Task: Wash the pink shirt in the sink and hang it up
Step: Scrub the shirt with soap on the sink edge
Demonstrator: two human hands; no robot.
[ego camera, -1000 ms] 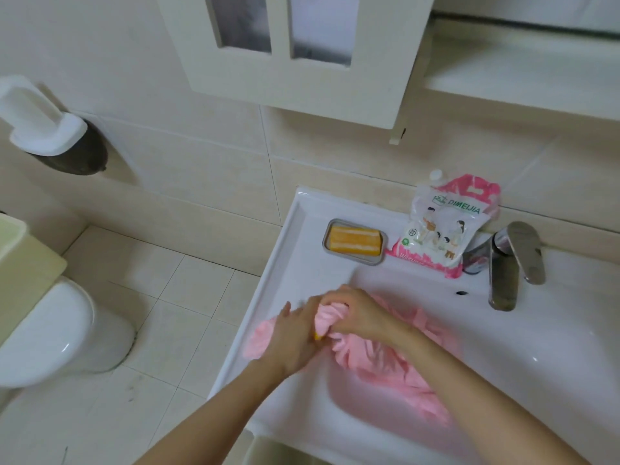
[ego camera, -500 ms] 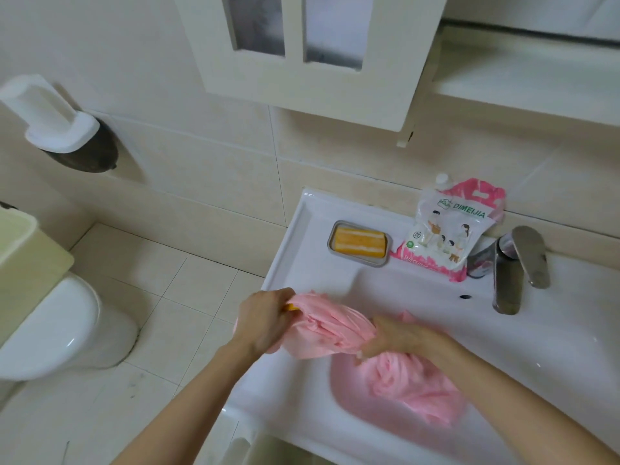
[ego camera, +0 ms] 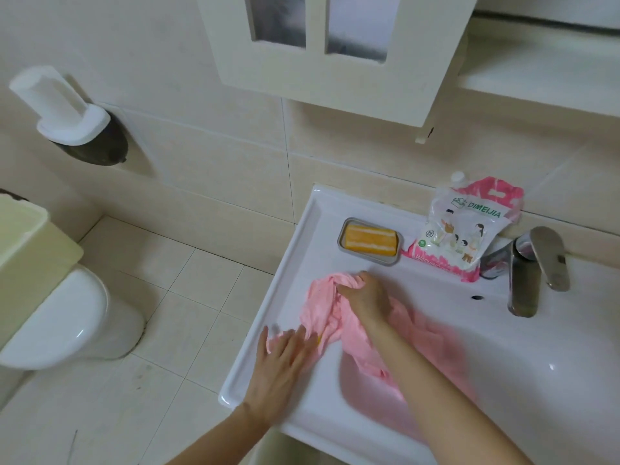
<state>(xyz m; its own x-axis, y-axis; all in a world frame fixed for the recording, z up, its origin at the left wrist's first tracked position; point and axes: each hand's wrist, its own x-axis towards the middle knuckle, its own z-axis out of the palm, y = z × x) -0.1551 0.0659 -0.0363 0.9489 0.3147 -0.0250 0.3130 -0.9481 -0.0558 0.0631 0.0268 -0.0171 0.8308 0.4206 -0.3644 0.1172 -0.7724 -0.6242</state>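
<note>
The pink shirt (ego camera: 322,310) lies bunched across the left ledge of the white sink (ego camera: 295,250), and its lower part hangs down into the basin. My left hand (ego camera: 281,360) lies flat with straight fingers on the shirt's near edge, pressing it onto the ledge. My right hand (ego camera: 364,297) grips a gathered fold at the shirt's far end, with the fingers curled into the cloth. A small yellow spot shows on the fabric beside my left fingertips.
An orange soap bar in a metal dish (ego camera: 370,241) and a pink-and-white detergent pouch (ego camera: 466,229) stand at the sink's back edge. The steel tap (ego camera: 533,266) is on the right. A toilet (ego camera: 63,313) stands on the tiled floor at left, and a cabinet (ego camera: 322,52) hangs above.
My left hand let go of the bunched cloth and flattened onto the shirt on the ledge. My right hand moved up from the basin to the shirt's far end.
</note>
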